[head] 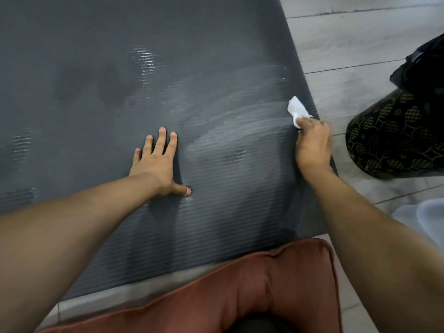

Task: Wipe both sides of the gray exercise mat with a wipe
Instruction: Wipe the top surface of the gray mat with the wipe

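The gray ribbed exercise mat lies flat on the floor and fills most of the view. Wet streaks shine across its right half. My left hand presses flat on the mat near the middle, fingers spread. My right hand grips a crumpled white wipe at the mat's right edge, with the wipe sticking out beyond the fingers and touching the mat.
A rust-brown cushion lies at the mat's near edge, under me. Light wood-look floor runs along the right. A black container with a gold pattern stands right of the mat, a black bag above it.
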The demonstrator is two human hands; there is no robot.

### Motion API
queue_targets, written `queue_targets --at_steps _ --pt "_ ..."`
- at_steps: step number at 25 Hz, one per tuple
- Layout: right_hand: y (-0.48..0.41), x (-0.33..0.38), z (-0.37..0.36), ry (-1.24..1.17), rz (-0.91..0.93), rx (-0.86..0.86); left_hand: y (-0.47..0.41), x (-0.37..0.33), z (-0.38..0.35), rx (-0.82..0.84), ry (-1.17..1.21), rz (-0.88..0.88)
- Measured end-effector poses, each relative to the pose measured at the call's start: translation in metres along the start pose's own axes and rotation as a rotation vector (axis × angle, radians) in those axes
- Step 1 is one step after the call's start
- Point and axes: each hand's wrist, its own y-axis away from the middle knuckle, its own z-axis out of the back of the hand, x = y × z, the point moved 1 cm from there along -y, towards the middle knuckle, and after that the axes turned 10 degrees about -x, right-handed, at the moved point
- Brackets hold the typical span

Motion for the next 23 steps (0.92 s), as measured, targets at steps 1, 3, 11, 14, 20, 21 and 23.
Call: queue_targets --at_steps 1,3,11,14,20,21,23 --pt "-0.002 -0.008 0.003 0.019 -0.076 -0.005 0.0 0.0 0.0 0.001 -0.006 0.002" --pt "0.01 0.024 0.005 -0.045 -0.151 -0.018 0.0 -0.001 0.001 0.001 0.0 0.012" --pt "0.112 0.129 0.002 -0.442 0.671 0.118 0.002 -0.002 0.003 -0.003 0.01 0.017" --pt "0.059 0.023 0.018 -0.23 0.204 -0.007 0.002 -0.001 0.002 0.013 0.007 0.013" --pt "0.069 0.043 0.019 -0.248 -0.236 0.119 0.002 -0.004 0.005 0.021 -0.004 0.024" --pt "0.09 0.078 0.018 -0.36 -0.11 0.191 0.003 -0.004 0.005 0.019 -0.006 0.026" --pt "0.139 0.137 0.02 -0.437 0.3 0.363 0.003 -0.005 0.003 -0.002 -0.013 0.028"
